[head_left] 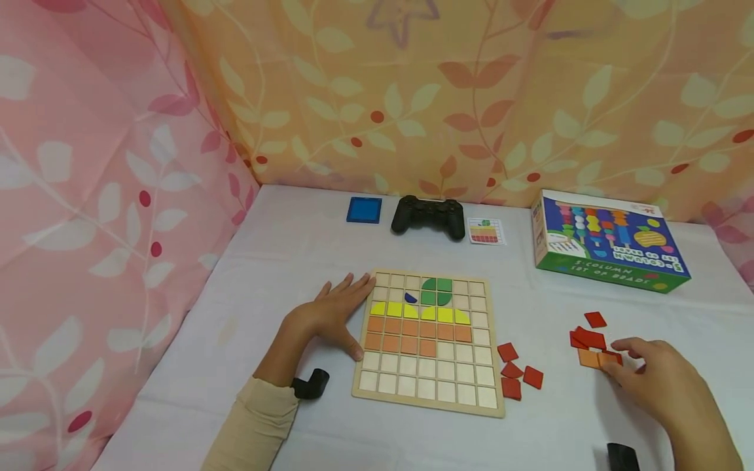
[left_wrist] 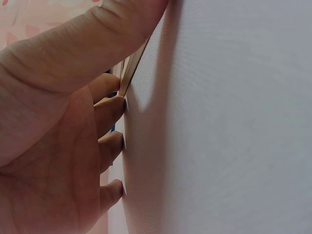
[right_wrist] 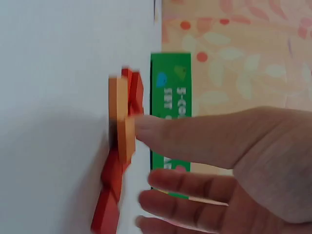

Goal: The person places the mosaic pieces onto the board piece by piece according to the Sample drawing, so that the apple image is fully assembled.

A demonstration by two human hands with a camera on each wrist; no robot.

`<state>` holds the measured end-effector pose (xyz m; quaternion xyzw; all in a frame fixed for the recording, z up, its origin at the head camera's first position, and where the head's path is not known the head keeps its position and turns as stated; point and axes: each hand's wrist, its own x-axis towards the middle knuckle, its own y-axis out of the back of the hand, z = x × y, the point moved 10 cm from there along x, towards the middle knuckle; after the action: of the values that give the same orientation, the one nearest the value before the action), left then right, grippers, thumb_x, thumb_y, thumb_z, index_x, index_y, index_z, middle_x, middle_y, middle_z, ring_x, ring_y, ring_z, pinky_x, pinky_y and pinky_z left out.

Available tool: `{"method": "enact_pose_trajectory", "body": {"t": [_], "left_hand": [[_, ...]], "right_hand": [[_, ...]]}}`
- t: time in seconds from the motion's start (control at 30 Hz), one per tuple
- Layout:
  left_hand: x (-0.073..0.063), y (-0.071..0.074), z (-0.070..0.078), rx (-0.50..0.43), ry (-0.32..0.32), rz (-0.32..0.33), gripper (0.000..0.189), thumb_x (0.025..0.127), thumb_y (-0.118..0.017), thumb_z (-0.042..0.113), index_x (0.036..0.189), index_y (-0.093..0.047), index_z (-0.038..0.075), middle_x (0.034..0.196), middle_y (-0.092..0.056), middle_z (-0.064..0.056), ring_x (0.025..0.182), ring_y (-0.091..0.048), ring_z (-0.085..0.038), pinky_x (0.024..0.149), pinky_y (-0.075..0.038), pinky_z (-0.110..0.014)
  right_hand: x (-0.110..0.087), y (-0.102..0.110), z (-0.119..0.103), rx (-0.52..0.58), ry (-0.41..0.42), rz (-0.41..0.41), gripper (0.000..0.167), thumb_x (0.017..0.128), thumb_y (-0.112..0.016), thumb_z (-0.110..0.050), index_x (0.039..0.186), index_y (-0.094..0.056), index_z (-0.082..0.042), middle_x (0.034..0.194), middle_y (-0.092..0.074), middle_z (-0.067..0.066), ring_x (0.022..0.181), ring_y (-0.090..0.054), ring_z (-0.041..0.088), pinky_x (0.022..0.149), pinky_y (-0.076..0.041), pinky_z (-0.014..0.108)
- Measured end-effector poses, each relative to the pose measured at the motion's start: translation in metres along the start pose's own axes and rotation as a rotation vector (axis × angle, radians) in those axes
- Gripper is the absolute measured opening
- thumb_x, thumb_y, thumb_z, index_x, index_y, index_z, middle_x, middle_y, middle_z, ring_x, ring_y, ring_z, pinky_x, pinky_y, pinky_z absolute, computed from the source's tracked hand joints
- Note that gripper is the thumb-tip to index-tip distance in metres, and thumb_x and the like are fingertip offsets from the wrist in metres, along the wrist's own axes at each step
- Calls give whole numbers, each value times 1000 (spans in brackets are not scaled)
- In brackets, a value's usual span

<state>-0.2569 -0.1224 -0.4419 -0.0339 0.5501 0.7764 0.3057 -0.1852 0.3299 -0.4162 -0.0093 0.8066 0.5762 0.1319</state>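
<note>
Currently, at far left, I see one left hand (head_left: 330, 317) with its fingers spread, the index finger and thumb against the left edge of one wooden board (head_left: 408, 384) on the white-covered bench (head_left: 294, 248). One blue square (head_left: 363, 210) lies behind them. On the board I count ten orange tiles (head_left: 409, 345) in rows of six and four, six yellow tiles (head_left: 394, 309), one dark blue piece (head_left: 410, 297) and four green tiles (head_left: 429, 285). Behind it are one black game controller (head_left: 428, 218) and one small card (head_left: 486, 231). Just right of the board I have four loose red tiles (head_left: 533, 377). Farther right are two loose orange tiles (head_left: 588, 358) beside several red ones, overlapping too much for me to count surely. One box (head_left: 612, 242) lies behind those. Last comes one right hand (head_left: 665, 373), its fingers bent, its thumb touching one loose orange tile; I cannot tell whether it is pinched.
</note>
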Motion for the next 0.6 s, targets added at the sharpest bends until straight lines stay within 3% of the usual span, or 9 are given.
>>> {"method": "enact_pose_trajectory", "body": {"t": [0.13,0.33,0.47,0.6], "left_hand": [[0,-1,-1,-6,2,2,139,55,-96,51,163,-12,24,168,-7,4,153,5,-22,120,2,-53],[0,-1,0,-4,-11,3,138,56,-95,51,163,-13,23,168,-6,2,153,5,-23,120,1,-53],[0,-1,0,3,-3,5,138,56,-95,51,163,-13,23,167,-6,3,153,5,-23,120,1,-53],[-1,-1,-1,3,5,9,137,57,-94,52,163,-13,23,167,-7,3,153,5,-22,120,1,-53]], "right_hand": [[-1,-14,15,-9,29,-62,55,80,-84,-20,123,-61,8,90,-55,23,78,-52,31,61,-51,46],[-2,-14,6,-2,103,51,40,76,-86,-10,110,-69,4,88,-56,17,75,-50,28,58,-45,38],[2,-15,-4,14,103,22,42,75,-87,-11,109,-70,6,95,-56,23,80,-52,32,64,-54,47],[5,-17,-15,11,118,-12,41,75,-87,-12,108,-70,7,93,-58,20,83,-54,33,70,-54,55]]}}
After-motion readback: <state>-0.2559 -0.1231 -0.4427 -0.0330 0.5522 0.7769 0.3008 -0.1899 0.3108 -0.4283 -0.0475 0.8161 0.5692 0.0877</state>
